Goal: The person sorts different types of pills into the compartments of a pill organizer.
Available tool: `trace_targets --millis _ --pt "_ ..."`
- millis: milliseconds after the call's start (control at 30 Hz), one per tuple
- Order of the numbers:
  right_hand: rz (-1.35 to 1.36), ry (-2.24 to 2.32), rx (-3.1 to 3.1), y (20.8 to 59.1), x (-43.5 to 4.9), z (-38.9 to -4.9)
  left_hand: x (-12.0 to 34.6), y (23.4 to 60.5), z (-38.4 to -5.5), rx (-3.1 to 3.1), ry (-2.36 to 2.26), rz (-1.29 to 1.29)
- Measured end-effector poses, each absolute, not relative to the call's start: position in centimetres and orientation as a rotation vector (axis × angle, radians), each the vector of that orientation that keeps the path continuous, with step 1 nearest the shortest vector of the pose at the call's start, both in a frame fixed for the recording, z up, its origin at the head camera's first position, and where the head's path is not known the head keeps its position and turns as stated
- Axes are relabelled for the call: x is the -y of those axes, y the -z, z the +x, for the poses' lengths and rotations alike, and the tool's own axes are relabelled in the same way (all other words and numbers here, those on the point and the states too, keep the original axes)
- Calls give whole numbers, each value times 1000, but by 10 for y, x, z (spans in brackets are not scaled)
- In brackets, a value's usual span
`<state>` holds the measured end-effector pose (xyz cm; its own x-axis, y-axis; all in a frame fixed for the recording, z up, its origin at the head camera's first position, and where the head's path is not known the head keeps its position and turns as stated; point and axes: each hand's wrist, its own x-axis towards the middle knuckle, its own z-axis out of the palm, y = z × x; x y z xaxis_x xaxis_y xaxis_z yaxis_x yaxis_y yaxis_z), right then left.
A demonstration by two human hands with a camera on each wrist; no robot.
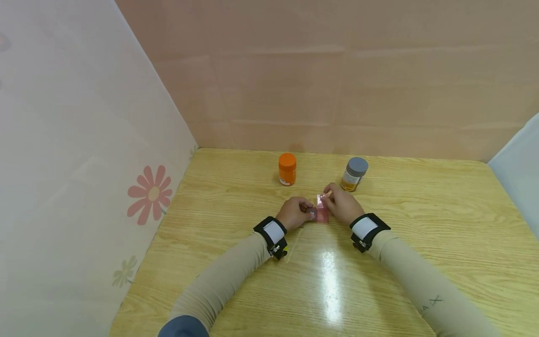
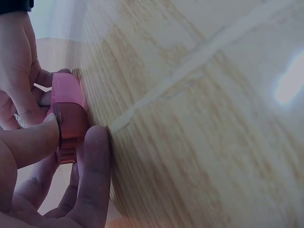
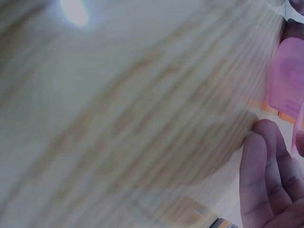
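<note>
Clamped the fingers of the left hand (image 1: 296,213) on the darker end of a pink case (image 1: 322,216), low over the desk (image 1: 425,201). Pinched its opposite side with those of the right hand (image 1: 345,207). Had an orange bottle (image 1: 287,170) beyond the left fingers, a grey-capped bottle (image 1: 354,175) just past the right.

The left hand (image 2: 40,183) comes in from the lower left corner and pinches a small, see-through pink plastic case (image 2: 69,90) between thumb and fingertip, at its darker, reddish section. Ridges mark the end of that section beside the fingers. The right hand (image 2: 19,71), a black strap (image 2: 16,5) at its wrist, reaches down from the upper left, fingers bent at the pink end. Right of the case spreads a wood-grained, yellowish-brown desk (image 2: 190,142), crossed by a pale diagonal stripe (image 2: 180,71), with white glare near the right edge.
</note>
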<state>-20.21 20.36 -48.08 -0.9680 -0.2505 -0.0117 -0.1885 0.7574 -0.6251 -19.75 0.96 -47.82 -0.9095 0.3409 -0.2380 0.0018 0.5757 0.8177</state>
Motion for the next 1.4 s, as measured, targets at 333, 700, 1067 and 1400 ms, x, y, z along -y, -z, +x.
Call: trace_targets --millis 333,700,1067,1400 --pt "-311 966 -2871 489 -203 -208 -10 477 -198 -2455 -1251 289" --pt "-267 984 -2860 489 -209 -208 -11 481 -198 -2448 -1257 285" --pt "-166 1397 -3142 458 -232 -203 -9 481 -199 -2469 -1242 280" --pt "-279 1261 -3258 456 -233 -199 -8 478 -196 -2378 -1322 249"
